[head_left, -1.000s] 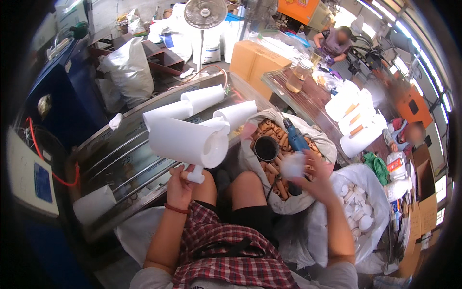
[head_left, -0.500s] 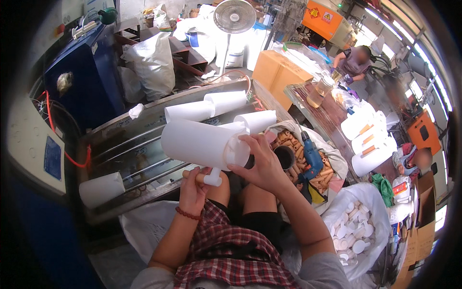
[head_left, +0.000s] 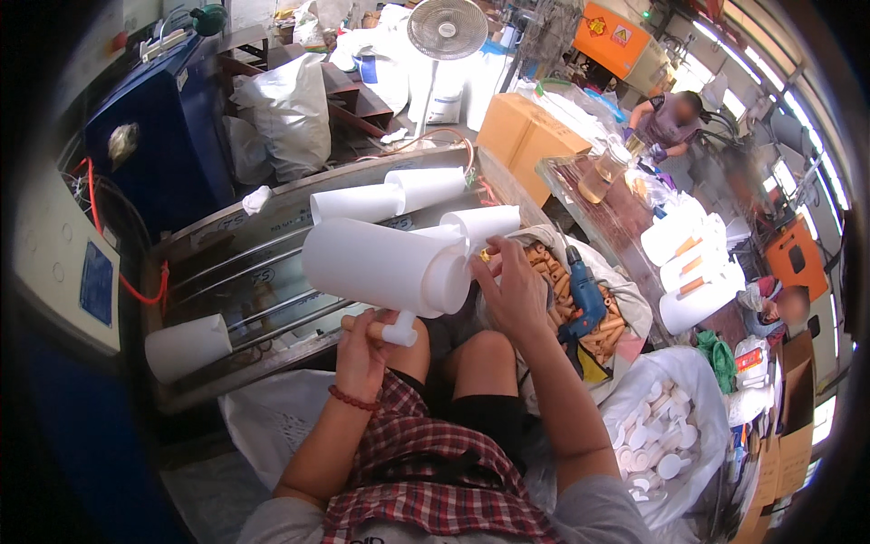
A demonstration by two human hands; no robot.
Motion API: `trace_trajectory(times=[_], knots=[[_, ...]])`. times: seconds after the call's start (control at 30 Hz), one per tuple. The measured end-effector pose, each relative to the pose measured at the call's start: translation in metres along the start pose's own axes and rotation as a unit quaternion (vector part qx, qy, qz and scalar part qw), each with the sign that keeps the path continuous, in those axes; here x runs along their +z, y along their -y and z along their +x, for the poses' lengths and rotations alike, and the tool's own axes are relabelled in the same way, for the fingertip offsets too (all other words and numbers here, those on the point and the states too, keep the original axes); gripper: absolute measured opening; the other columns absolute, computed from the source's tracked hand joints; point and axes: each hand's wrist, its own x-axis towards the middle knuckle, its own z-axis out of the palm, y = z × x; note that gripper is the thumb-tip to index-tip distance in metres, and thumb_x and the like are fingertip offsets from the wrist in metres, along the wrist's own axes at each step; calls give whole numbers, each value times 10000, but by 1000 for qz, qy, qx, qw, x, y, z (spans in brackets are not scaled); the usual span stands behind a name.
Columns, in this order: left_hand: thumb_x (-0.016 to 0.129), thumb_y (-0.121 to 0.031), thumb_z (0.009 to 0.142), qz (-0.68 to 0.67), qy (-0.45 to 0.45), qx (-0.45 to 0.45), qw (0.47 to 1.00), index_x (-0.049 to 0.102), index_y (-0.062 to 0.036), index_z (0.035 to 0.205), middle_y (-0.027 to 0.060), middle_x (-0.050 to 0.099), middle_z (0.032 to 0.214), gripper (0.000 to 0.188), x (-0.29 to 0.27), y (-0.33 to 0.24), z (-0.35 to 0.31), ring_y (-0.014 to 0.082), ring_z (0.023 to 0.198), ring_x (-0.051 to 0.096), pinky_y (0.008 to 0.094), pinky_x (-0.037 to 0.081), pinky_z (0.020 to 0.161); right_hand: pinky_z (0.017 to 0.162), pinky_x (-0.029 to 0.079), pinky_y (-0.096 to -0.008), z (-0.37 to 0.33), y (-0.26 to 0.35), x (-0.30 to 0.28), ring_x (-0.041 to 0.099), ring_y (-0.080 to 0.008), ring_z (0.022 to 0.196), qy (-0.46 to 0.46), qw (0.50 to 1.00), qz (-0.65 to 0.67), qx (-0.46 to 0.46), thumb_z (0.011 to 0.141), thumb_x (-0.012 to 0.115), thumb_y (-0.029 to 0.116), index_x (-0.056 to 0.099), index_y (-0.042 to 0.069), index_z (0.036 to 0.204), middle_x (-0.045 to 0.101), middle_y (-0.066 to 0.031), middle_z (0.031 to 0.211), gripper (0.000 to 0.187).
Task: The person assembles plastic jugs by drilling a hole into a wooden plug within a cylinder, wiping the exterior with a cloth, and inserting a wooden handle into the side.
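Observation:
My left hand [head_left: 362,349] grips a short stick with a white plastic end cap [head_left: 399,334], held just under a big white roll [head_left: 385,269]. My right hand [head_left: 512,290] presses against the roll's right end, fingers spread over its face. The roll lies sideways in front of my chest, above my knees. Two more white rolls [head_left: 390,195] rest on the metal rack [head_left: 272,272] behind it, and a third [head_left: 485,222] sits just past my right hand.
A sack of brown cardboard cores [head_left: 594,317] with a blue power drill [head_left: 584,299] lies at my right. A bag of white plastic caps [head_left: 657,440] is lower right. A small white roll [head_left: 186,347] sits at the rack's left, beside a blue machine [head_left: 154,136]. A fan [head_left: 446,27] and other people stand farther back.
My right hand rose from the bags at my right to the end of the big roll. The roll now sits closer to me, with my left hand still below it.

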Motion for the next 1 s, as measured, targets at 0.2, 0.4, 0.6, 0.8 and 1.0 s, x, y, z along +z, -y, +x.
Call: trace_trajectory(times=[0.2,0.4,0.6,0.8,1.0], knots=[[505,-158,931,13,-23,39,999,478,35,1151,195,595,1121,294,10,-6,-3,242,1042,599,345,551,807,683,492,-369,-28,1,-7,630,-303,749,228,973,4,-41,850,547,174,627,32,890,638,-148,820,168],[504,-165,932,53,-34,45,997,471,40,1171,197,589,1136,317,5,-8,-4,242,1048,597,345,549,819,683,496,-342,-26,16,-14,623,-281,722,84,988,104,-77,808,547,59,592,38,1007,635,-93,817,205],[512,-174,931,57,-42,49,996,489,10,1142,175,592,1141,281,0,-10,2,218,1012,612,329,554,795,733,494,-358,-36,-7,5,642,-263,804,248,964,95,5,808,557,108,238,64,1403,626,-131,1045,677],[516,-152,930,99,-48,87,990,486,-19,1110,144,604,1086,226,-14,-12,7,203,989,617,312,573,718,682,497,-277,-33,22,13,648,-171,793,246,900,359,-21,778,568,-3,140,41,1430,536,-150,1238,781],[526,-139,924,103,-54,120,986,468,-32,1057,135,601,1053,180,-22,-14,7,216,993,613,324,581,694,730,500,-415,-24,11,30,628,-351,849,143,980,-22,-137,806,543,87,153,36,1428,505,-193,1258,736]])
